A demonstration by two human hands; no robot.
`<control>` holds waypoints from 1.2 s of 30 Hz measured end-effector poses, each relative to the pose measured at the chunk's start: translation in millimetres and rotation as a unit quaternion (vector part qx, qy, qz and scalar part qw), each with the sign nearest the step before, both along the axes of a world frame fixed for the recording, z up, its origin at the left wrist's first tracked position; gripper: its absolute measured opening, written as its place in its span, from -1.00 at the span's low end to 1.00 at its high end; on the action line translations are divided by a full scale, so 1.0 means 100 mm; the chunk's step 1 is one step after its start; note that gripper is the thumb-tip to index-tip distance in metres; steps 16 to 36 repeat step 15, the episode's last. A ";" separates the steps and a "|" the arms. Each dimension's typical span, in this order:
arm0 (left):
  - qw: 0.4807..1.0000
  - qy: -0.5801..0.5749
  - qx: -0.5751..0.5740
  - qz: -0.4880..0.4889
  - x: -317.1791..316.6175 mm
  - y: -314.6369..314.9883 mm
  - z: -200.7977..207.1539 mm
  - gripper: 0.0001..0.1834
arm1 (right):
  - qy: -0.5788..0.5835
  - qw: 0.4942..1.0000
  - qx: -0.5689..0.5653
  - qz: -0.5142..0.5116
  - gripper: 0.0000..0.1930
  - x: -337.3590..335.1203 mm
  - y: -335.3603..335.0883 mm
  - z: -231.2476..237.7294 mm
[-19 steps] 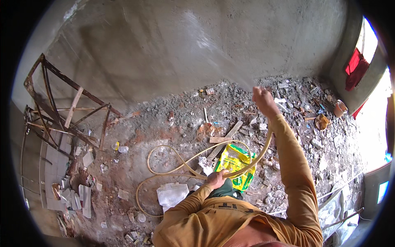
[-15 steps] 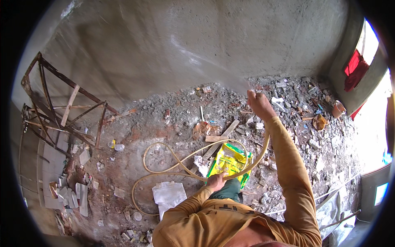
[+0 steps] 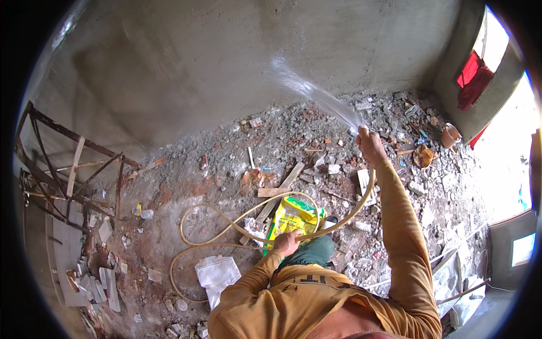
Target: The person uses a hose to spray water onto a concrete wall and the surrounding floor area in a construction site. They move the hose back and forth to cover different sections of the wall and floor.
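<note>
My right hand point(image 3: 371, 146), on an outstretched arm, is closed round the end of a pale yellow hose point(image 3: 359, 209). A fan of water point(image 3: 324, 101) sprays from that end, up and to the left against the grey plastered wall point(image 3: 214, 62). Close to my body, my left hand point(image 3: 287, 242) grips the same hose lower down. Beyond it the hose lies in loose loops on the rubble floor. Under the left hand and hose is a yellow and green sack point(image 3: 293, 214).
A rusty metal frame point(image 3: 79, 164) stands at the left by the wall. Broken masonry point(image 3: 418, 186) and wood planks point(image 3: 291, 179) litter the floor. A white sack point(image 3: 217, 275) lies near my left arm. At the right are a bucket point(image 3: 450, 135) and red cloth point(image 3: 474, 82) by a bright opening.
My right hand has shifted a little right and down in the picture, still holding the hose. The water stream shows more plainly. The whole view has slid slightly, moving the surroundings left.
</note>
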State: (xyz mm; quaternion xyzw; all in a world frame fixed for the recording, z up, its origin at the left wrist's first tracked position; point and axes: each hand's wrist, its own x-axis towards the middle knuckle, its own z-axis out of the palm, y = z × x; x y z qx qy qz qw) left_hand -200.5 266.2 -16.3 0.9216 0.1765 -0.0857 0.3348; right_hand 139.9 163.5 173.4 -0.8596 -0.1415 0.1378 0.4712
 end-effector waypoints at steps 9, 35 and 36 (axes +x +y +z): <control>0.983 -0.176 0.016 0.057 1.66 0.09 0.42 -0.74 | -0.063 0.946 0.313 -0.052 -0.56 0.88 -0.36 1.30; 0.989 -0.141 0.044 0.006 2.67 0.20 0.82 -0.68 | -0.109 0.913 0.385 -0.085 -0.57 1.42 -0.68 1.85; 0.989 -0.141 0.044 0.006 2.67 0.20 0.82 -0.68 | -0.109 0.913 0.385 -0.085 -0.57 1.42 -0.68 1.85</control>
